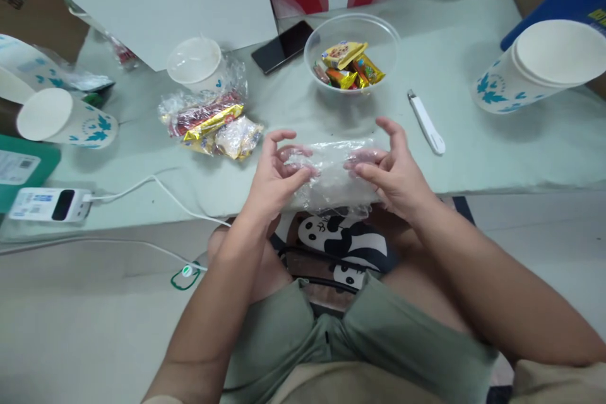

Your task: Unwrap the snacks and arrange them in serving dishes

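A crinkled clear plastic bag (334, 173) is stretched between my two hands, just over the front edge of the table. My left hand (284, 170) pinches its left side between thumb and fingers, the index finger raised. On the other side my right hand (388, 167) grips the bag the same way, index finger lifted too. Behind them stands a clear plastic bowl (392, 44) with several wrapped snacks (353, 66) in it. A white utility knife (426, 123) lies to the right of my right hand. Left of my left hand lies a heap of wrapped snacks (213, 123).
A phone (284, 47) lies behind the heap, near a paper cup (196, 66). Stacked paper cups (534, 69) lie at the right, another cup (66, 120) at the left. A white power bank (50, 204) has a cable (161, 186) running over the table's front edge.
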`<state>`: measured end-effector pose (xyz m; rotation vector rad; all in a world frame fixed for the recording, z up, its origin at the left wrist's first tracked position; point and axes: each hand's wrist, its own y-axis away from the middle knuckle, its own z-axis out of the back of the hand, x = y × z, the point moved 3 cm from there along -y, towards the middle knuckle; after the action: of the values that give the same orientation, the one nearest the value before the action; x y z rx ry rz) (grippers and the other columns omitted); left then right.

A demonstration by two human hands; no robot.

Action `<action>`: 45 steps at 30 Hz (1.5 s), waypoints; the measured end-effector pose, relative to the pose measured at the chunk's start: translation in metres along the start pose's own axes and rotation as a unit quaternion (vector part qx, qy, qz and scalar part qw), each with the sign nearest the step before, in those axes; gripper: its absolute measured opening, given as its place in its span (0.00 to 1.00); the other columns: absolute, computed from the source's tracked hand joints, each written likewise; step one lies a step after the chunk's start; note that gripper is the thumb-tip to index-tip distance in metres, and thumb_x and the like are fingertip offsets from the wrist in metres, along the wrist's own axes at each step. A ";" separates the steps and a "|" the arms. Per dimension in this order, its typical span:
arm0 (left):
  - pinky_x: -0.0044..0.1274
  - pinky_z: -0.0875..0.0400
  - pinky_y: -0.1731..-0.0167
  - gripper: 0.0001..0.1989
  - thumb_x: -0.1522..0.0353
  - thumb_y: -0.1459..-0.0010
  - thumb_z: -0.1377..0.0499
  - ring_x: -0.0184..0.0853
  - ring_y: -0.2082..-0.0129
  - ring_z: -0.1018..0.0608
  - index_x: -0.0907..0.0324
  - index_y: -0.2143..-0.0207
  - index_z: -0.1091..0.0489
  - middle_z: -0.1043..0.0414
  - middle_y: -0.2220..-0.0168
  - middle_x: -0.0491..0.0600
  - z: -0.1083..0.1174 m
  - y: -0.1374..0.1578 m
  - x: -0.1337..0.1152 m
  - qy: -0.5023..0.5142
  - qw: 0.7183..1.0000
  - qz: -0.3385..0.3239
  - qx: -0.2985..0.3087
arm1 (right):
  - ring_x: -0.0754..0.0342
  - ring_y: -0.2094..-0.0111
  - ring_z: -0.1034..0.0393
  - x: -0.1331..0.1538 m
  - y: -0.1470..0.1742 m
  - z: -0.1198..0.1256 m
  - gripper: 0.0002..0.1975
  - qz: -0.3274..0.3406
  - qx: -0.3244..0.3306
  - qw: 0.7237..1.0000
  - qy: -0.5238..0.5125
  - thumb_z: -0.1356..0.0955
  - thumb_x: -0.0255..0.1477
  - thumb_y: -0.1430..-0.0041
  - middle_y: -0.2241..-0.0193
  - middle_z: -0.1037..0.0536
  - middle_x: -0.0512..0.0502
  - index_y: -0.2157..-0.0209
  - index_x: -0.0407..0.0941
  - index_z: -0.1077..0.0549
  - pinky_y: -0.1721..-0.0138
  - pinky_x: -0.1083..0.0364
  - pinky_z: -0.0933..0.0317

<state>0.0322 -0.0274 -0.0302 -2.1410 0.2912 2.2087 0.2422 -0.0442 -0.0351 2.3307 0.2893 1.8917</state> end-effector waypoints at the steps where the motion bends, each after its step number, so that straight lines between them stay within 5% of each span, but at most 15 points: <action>1: 0.26 0.22 0.62 0.35 0.61 0.50 0.29 0.31 0.65 0.18 0.47 0.44 0.43 0.26 0.52 0.49 0.002 0.000 0.000 0.002 1.000 -0.006 -0.002 | 0.53 0.64 0.21 -0.004 -0.001 -0.003 0.30 -0.025 0.018 1.000 -0.005 0.20 0.34 0.57 0.66 0.20 0.53 0.53 0.51 0.31 0.59 0.52 0.27; 5: 0.28 0.23 0.60 0.32 0.59 0.52 0.28 0.37 0.60 0.17 0.54 0.48 0.35 0.22 0.53 0.53 0.001 -0.001 0.005 0.051 0.995 0.063 0.064 | 0.54 0.65 0.22 -0.009 -0.002 -0.007 0.18 -0.047 0.039 0.998 -0.013 0.22 0.39 0.52 0.69 0.19 0.50 0.68 0.47 0.31 0.58 0.52 0.27; 9: 0.21 0.28 0.70 0.14 0.60 0.46 0.34 0.29 0.71 0.22 0.59 0.65 0.31 0.23 0.69 0.47 -0.005 0.002 0.006 0.040 0.987 0.122 0.099 | 0.53 0.69 0.23 -0.003 -0.001 -0.007 0.20 -0.031 0.020 0.999 0.028 0.23 0.41 0.50 0.71 0.20 0.51 0.61 0.48 0.30 0.67 0.53 0.30; 13: 0.17 0.37 0.80 0.13 0.62 0.44 0.36 0.25 0.81 0.30 0.56 0.60 0.32 0.32 0.79 0.38 -0.003 0.001 -0.001 0.032 0.991 0.110 0.068 | 0.57 0.78 0.32 0.000 0.002 -0.010 0.14 -0.036 0.077 0.988 0.127 0.26 0.36 0.47 0.79 0.26 0.54 0.61 0.46 0.27 0.76 0.56 0.39; 16: 0.18 0.41 0.84 0.12 0.63 0.45 0.36 0.25 0.86 0.36 0.55 0.60 0.31 0.40 0.84 0.35 0.002 0.000 -0.003 0.044 0.991 0.101 0.074 | 0.58 0.83 0.38 0.002 0.003 -0.010 0.12 -0.026 0.060 0.995 0.071 0.28 0.34 0.47 0.83 0.28 0.57 0.60 0.48 0.27 0.80 0.57 0.43; 21: 0.24 0.35 0.83 0.13 0.56 0.47 0.40 0.31 0.83 0.30 0.56 0.70 0.30 0.34 0.79 0.44 0.008 -0.011 -0.004 0.115 0.982 0.099 0.116 | 0.55 0.80 0.32 0.008 0.002 -0.008 0.11 0.011 0.072 0.996 -0.047 0.28 0.41 0.49 0.78 0.23 0.51 0.68 0.48 0.24 0.79 0.54 0.38; 24: 0.25 0.35 0.80 0.18 0.52 0.46 0.42 0.32 0.79 0.29 0.58 0.75 0.30 0.31 0.77 0.48 0.012 -0.021 -0.007 0.070 0.985 0.081 0.139 | 0.51 0.72 0.25 0.013 -0.002 -0.010 0.20 0.067 0.090 0.993 0.032 0.31 0.49 0.44 0.72 0.19 0.45 0.72 0.46 0.20 0.69 0.51 0.32; 27: 0.21 0.40 0.78 0.11 0.61 0.48 0.34 0.27 0.78 0.34 0.58 0.72 0.31 0.34 0.77 0.44 0.022 -0.026 -0.009 -0.029 0.990 0.045 0.133 | 0.53 0.71 0.27 0.014 -0.009 -0.015 0.15 0.081 0.032 0.982 0.170 0.29 0.43 0.42 0.74 0.20 0.47 0.74 0.47 0.22 0.68 0.54 0.34; 29: 0.20 0.41 0.77 0.09 0.67 0.48 0.34 0.26 0.77 0.34 0.58 0.67 0.31 0.35 0.75 0.42 0.028 -0.025 -0.011 -0.042 0.989 0.023 0.139 | 0.55 0.72 0.28 0.015 -0.014 -0.020 0.09 0.072 -0.011 0.984 0.161 0.25 0.37 0.47 0.73 0.21 0.51 0.68 0.48 0.24 0.70 0.56 0.36; 31: 0.21 0.38 0.75 0.09 0.68 0.46 0.36 0.27 0.75 0.32 0.57 0.63 0.32 0.32 0.71 0.44 0.035 -0.022 -0.013 -0.024 0.990 -0.007 0.141 | 0.55 0.72 0.28 0.014 -0.018 -0.026 0.17 0.047 -0.031 0.994 0.095 0.24 0.35 0.52 0.71 0.21 0.53 0.61 0.50 0.28 0.71 0.57 0.37; 33: 0.23 0.32 0.71 0.08 0.68 0.45 0.38 0.30 0.70 0.27 0.56 0.61 0.31 0.29 0.63 0.48 0.042 -0.019 -0.018 -0.044 0.992 -0.062 0.100 | 0.55 0.72 0.29 0.012 -0.023 -0.033 0.19 0.001 -0.032 0.997 0.073 0.24 0.34 0.53 0.72 0.22 0.53 0.60 0.50 0.30 0.72 0.57 0.38; 35: 0.29 0.27 0.61 0.08 0.71 0.44 0.40 0.36 0.59 0.24 0.56 0.60 0.30 0.29 0.56 0.52 0.051 -0.014 -0.026 -0.132 0.981 -0.138 -0.030 | 0.56 0.73 0.31 0.012 -0.028 -0.041 0.13 -0.024 -0.030 0.995 0.091 0.25 0.34 0.51 0.74 0.24 0.52 0.66 0.48 0.30 0.72 0.57 0.41; 38: 0.35 0.28 0.48 0.06 0.72 0.42 0.41 0.41 0.50 0.25 0.55 0.62 0.28 0.29 0.55 0.53 0.055 -0.002 -0.037 -0.260 0.914 -0.234 -0.206 | 0.56 0.72 0.33 0.015 -0.034 -0.059 0.10 0.025 -0.025 0.996 0.078 0.28 0.31 0.51 0.74 0.25 0.52 0.72 0.47 0.33 0.71 0.57 0.42; 41: 0.34 0.28 0.48 0.09 0.67 0.41 0.37 0.40 0.53 0.23 0.56 0.57 0.27 0.25 0.56 0.52 0.049 0.000 -0.034 -0.214 0.943 -0.235 -0.094 | 0.58 0.76 0.38 0.017 -0.038 -0.078 0.08 0.072 0.004 0.996 0.048 0.29 0.30 0.52 0.76 0.29 0.54 0.74 0.48 0.34 0.73 0.56 0.43; 45: 0.28 0.27 0.56 0.18 0.62 0.40 0.36 0.37 0.58 0.22 0.58 0.50 0.28 0.21 0.56 0.50 0.048 -0.009 -0.016 -0.058 0.990 -0.122 0.042 | 0.56 0.73 0.34 0.008 -0.045 -0.097 0.08 0.085 0.054 0.994 0.043 0.28 0.33 0.49 0.74 0.27 0.52 0.72 0.48 0.31 0.68 0.54 0.36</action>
<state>-0.0126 -0.0090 -0.0142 -1.8833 0.1064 2.1310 0.1455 -0.0006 -0.0165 2.4168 0.2118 2.1080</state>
